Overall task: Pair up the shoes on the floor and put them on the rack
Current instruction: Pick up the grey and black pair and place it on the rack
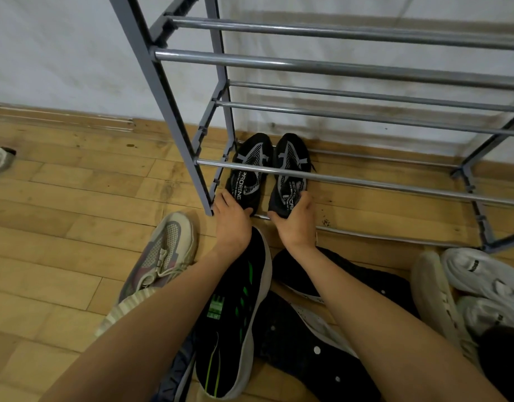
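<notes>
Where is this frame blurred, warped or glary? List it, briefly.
Head view: the wide-angle lens bows the rack rails; pale glare streaks them; the white shoes at the right edge are smeared; the black pair at centre is sharp; soft shadows of the rails lie on the wall.

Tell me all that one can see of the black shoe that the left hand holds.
The left black shoe is a black trainer with grey bands over the upper and white lettering near the heel. It sits upright on the lowest tier of the rack, toe toward the wall, close beside the right black shoe. A higher rail crosses over it. The left hand grips its heel.
</notes>
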A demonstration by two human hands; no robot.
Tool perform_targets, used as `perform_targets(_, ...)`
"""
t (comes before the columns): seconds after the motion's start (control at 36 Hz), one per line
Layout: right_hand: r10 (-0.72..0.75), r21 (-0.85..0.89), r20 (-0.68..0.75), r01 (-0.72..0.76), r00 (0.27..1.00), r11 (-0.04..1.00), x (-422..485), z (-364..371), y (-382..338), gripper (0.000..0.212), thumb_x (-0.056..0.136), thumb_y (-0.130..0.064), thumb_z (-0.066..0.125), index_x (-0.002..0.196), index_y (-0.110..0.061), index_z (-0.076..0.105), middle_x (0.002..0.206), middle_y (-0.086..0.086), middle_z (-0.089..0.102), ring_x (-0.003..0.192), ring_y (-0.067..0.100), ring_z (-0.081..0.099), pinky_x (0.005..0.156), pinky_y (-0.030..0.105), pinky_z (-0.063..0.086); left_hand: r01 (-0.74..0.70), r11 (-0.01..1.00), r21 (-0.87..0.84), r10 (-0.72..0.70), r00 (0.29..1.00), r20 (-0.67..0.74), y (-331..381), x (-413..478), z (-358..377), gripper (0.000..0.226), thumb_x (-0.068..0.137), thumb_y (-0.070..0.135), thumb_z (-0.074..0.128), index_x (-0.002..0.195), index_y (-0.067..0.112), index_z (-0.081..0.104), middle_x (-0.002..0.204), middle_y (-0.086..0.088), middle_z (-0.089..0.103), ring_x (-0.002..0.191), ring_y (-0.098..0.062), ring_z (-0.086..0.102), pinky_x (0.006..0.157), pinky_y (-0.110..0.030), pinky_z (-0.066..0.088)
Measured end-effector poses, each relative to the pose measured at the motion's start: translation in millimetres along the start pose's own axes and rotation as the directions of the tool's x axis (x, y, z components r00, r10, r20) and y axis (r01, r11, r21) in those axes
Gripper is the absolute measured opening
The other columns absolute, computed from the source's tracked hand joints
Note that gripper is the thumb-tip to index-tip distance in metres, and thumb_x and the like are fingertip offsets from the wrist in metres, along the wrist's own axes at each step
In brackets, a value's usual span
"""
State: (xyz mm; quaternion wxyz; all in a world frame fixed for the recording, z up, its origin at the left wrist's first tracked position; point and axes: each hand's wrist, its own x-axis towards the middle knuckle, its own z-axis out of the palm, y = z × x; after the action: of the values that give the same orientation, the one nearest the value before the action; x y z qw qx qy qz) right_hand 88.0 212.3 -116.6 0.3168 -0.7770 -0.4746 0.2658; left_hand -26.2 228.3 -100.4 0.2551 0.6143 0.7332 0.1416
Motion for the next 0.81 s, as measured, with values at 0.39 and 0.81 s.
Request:
perform_targets(0.39,0.033,-0.078,0.03,-0.031,0.999,0.996,1,1,1,0.073,0.082,-0.026,0.071,0.138,-0.007,0.028,0.137,0.02,0.035,0.126,0.035,0.037,0.098,0.041,0.041,0.04,0.995,-0.097,-0.039,0.999,0.011,2,0,0,0.07,0.096,0.016,0.052,0.147,-0.006,0.009,0.152,-0.023,0.017,0.144,-0.033,0.017,0.118,-0.04,0.019)
perform_targets(0.81,0.017,-0.262,0.263,0.055,0.965,0.963,-29,-35,-2,0.078,0.086,-0.023,0.065,0.147,-0.01,0.017,0.151,0.02,0.02,0.138,0.035,0.025,0.11,0.044,0.033,-0.065,0.998,-0.022,0.067,0.996,0.053,9,-44,-24,0.049,0.091,0.0,0.043,0.137,-0.007,0.03,0.145,-0.023,0.028,0.137,-0.034,0.026,0.115,-0.037,0.023)
